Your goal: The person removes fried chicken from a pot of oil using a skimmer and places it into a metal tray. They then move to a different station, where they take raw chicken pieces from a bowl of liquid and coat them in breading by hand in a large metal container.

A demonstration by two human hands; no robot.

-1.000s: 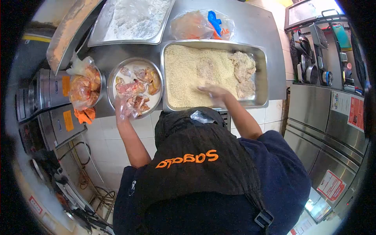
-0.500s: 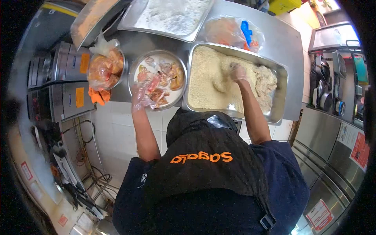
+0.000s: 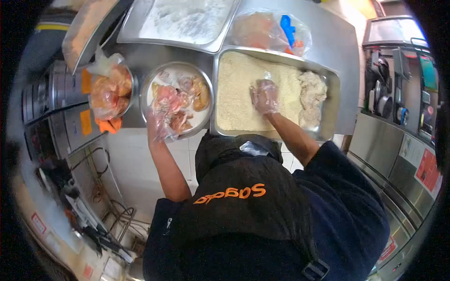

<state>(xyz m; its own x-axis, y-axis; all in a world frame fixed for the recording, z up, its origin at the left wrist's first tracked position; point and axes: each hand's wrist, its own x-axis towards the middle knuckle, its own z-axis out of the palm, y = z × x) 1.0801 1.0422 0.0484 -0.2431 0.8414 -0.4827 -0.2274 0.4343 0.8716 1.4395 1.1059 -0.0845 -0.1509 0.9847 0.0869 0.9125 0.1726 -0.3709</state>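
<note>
My left hand point(image 3: 159, 122), in a clear plastic glove, reaches into the near-left side of a round metal bowl point(image 3: 210, 100). Its fingers are closed around a pink raw chicken piece point(image 3: 169, 99); other marinated pieces point(image 3: 200, 96) lie in white liquid there. My right hand point(image 3: 266, 97), also gloved, rests palm down on pale breading point(image 3: 239, 93) in a deep rectangular metal pan point(image 3: 332, 103). Its fingers are partly spread, and nothing shows in its grip. Coated pieces point(image 3: 311, 98) are gathered along the pan's right side.
Behind stands a tray point(image 3: 213, 46) of white flour point(image 3: 183, 18). A plastic bag point(image 3: 255, 30) with a blue piece lies behind the pan. Left of the bowl are bagged chicken pieces point(image 3: 110, 93) and an orange cloth point(image 3: 108, 124). A steel cabinet point(image 3: 375, 145) stands to the right.
My right hand has moved left in the pan, from digging into the breading to lying flatter on it, and the breading looks more level. My left hand stays at the bowl. The camera view has shifted.
</note>
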